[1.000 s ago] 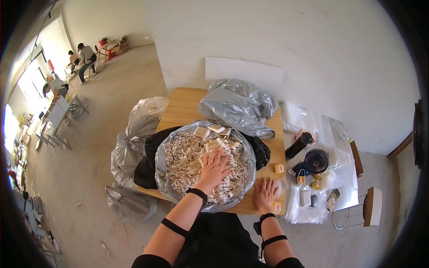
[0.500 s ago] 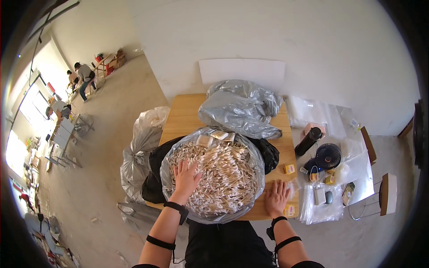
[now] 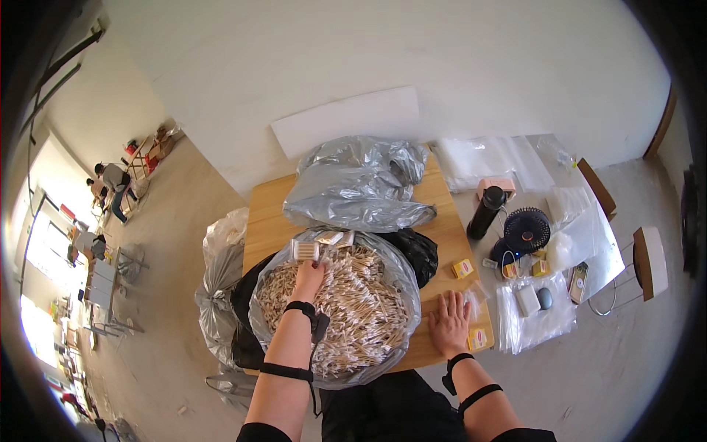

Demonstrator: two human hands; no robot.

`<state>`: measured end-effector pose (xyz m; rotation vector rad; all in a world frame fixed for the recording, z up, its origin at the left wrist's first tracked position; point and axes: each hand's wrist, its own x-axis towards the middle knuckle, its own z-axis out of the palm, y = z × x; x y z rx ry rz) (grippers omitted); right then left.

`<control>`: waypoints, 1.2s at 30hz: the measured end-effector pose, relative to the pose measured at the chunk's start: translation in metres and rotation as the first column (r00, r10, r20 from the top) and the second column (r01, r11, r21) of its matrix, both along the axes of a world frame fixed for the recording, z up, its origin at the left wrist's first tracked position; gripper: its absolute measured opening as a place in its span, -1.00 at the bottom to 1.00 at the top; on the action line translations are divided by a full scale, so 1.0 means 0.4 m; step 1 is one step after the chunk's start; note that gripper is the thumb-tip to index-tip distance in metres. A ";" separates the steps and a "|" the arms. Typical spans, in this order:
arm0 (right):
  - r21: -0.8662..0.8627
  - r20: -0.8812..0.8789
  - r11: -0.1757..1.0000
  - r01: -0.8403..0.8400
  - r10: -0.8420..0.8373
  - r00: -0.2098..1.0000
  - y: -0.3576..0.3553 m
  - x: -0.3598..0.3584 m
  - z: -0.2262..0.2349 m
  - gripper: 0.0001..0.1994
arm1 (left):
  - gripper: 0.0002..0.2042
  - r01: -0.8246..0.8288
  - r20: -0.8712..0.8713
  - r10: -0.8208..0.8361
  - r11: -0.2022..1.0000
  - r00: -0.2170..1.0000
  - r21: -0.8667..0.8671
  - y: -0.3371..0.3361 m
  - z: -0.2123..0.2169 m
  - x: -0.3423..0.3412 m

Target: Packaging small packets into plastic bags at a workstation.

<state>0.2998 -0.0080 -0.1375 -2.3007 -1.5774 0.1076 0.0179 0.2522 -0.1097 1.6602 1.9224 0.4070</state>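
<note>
A large heap of loose cotton swabs (image 3: pixel 361 309) fills a grey plastic bag (image 3: pixel 414 295) spread open on the wooden table. Small packs of swabs lie along the heap's far edge. My left hand (image 3: pixel 310 278) reaches over the heap, fingers curled against the near side of the leftmost pack of cotton swabs (image 3: pixel 305 250); its fingertips are partly hidden. Flat on the table to the right rests my right hand (image 3: pixel 450 324), fingers apart and holding nothing. Beside it are a clear plastic bag (image 3: pixel 473 298) and a yellow box (image 3: pixel 477 339).
A filled grey bag (image 3: pixel 353 188) lies across the table's far side. Another yellow box (image 3: pixel 462 269) sits toward the right edge. A side table holds a black bottle (image 3: pixel 486 212), a small fan (image 3: pixel 526 230) and clear plastic bags (image 3: pixel 479 162). Other people work far left.
My left hand has moved forward from the swab heap to the leftmost pack, its spread fingers now curled. The right hand stays flat on the table. The whole view has shifted and turned.
</note>
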 end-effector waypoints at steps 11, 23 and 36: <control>0.011 -0.015 1.000 0.008 -0.008 1.000 -0.003 0.013 0.009 -0.45 | -0.75 0.370 -0.250 -0.280 0.793 0.927 0.483 -0.156 0.139 0.049; 0.173 0.054 0.984 -0.041 0.032 0.998 -0.028 0.001 -0.039 -0.46 | -0.75 -0.409 0.609 0.082 0.809 0.789 0.422 -0.349 0.124 -0.059; 0.448 -0.849 0.882 -0.143 0.471 0.241 0.063 -0.287 0.241 -0.68 | -0.81 -0.209 0.833 0.028 0.972 0.553 0.106 -0.545 0.192 0.039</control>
